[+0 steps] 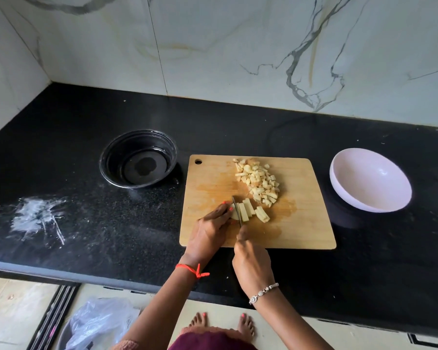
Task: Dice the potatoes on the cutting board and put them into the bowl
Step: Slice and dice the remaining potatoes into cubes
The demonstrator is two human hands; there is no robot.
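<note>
Wooden board (pixel 301 223): lies flat on the black counter (pixel 61 160) between 2 bowls, with a hanging hole at its far left corner.
Diced potato (pixel 259 181): a loose heap of pale cubes on the far half of the board, right of its middle.
Potato strips (pixel 247 212): a short row lying side by side on the near half, just in front of the heap.
Left hand (pixel 209 233): my fingers curl down over the left end of the strips and pin them to the board; a red thread (pixel 191 270) is tied round the wrist.
Right hand (pixel 250 263): I am wrapped tight round the knife handle, which my fist hides, with 1 finger reaching forward onto the blade's back; a silver bracelet (pixel 263 291) sits on the wrist.
Knife (pixel 236 209): thin blade seen edge-on, set across the strips just right of my left fingertips, tip pointing away from me.
White bowl (pixel 364 188): on the counter near the board's right edge, not touching it.
Black bowl (pixel 138 159): on the counter just beside the board's far left corner.
White smear (pixel 38 218): powdery patch on the counter, far left.
</note>
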